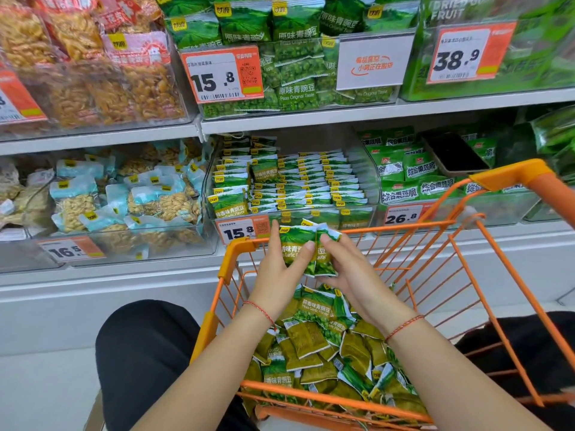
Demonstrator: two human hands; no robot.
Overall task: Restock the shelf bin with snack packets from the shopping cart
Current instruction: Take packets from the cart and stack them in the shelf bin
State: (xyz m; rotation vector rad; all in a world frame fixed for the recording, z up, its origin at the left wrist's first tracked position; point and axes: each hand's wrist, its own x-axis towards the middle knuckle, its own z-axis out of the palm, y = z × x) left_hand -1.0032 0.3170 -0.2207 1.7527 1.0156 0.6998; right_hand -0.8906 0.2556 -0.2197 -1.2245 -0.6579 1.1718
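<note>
1. Left hand (280, 269): raised above the shopping cart (460, 253); grip closed on the left side of a small stack of green snack packets (306, 250), thumb across the front.
2. Right hand (345, 269): grip pinching the same stack from the right; both hands hold it upright, just above the cart's front rim.
3. Loose packets (317, 346): same green garlic-pea kind, heaped in the cart basket below the hands.
4. Shelf bin (370, 194): clear, on the lower shelf directly behind the cart; matching packets stand in tidy rows inside.
5. Price tag (239, 233): on the bin front, reading 15.8.
6. Black phone (454, 154): lying on packets in the bin to the right.
</note>
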